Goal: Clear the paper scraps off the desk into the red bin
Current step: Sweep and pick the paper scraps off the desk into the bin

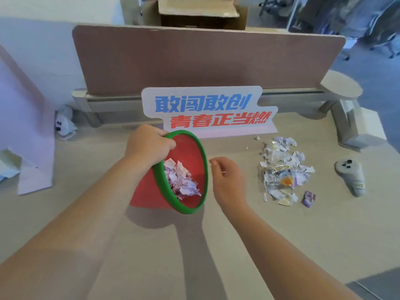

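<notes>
Red bin (190, 152) with green rim tipped on its side mid-worktop (151, 245), mouth facing the right edge; torn paper already inside (180, 180). Left hand (149, 144) grips the upper rim, fingers (166, 133) curled over it. Right hand (229, 180) hovers just beside the bin mouth, fingers loosely curled, nothing visibly held. Paper scraps (283, 167), mixed with clear wrappers, lie in a pile toward the right edge, well apart from the bin. Grey controller (350, 176) lies nearer the right edge. Printed sign (207, 111) stands at the far edge.
</notes>
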`<state>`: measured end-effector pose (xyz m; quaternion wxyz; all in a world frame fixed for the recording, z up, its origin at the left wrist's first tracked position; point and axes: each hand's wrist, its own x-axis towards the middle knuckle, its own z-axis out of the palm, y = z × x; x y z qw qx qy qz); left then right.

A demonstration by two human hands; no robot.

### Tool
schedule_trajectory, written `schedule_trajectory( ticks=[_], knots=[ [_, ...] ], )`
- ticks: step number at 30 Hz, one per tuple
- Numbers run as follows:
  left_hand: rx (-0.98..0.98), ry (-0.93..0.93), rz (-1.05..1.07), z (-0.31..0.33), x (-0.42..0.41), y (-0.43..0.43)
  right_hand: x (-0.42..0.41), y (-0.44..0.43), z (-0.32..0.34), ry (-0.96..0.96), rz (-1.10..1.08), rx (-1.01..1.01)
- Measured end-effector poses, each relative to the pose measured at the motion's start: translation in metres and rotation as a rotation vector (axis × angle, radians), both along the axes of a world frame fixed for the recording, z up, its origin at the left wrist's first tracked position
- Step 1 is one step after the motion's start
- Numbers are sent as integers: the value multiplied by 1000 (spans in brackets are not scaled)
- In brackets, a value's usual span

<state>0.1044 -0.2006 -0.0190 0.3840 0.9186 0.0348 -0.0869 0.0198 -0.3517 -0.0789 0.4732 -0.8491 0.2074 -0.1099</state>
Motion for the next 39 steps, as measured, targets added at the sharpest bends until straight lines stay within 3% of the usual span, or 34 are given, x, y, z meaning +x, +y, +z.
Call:
schedule_trajectory(
  ticks=[3, 7, 11, 14, 17, 20, 22, 26, 30, 39],
  knots=[
    [-28, 19, -33, 3, -4, -11, -3, -29, -20, 88, -86, -88],
    [-75, 41, 8, 5, -15, -19, -3, -70, -66, 394, 140, -298],
    [-32, 13, 60, 3, -24, -31, 9, -101, -104, 415, 494, -477],
    [30, -25, 118, -2, -27, -45, 9, -112, -120, 347, 596, -583],
    [143, -59, 141, -8, -34, -70, 5, -130, -138, 264, 734, -585],
    [229, -48, 135, -11, -42, -91, 4, -149, -126, 330, 815, -597],
    [267, -56, 169, -11, -48, -101, 7, -165, -117, 406, 772, -530],
    [283, -44, 258, -12, -61, -108, 9, -176, -110, 305, 625, -318],
    [283, -17, 315, -11, -77, -105, 18, -160, -112, 311, 722, -252],
    [294, 30, 339, -19, -86, -92, 15, -146, -122, 264, 895, -366]
  ],
)
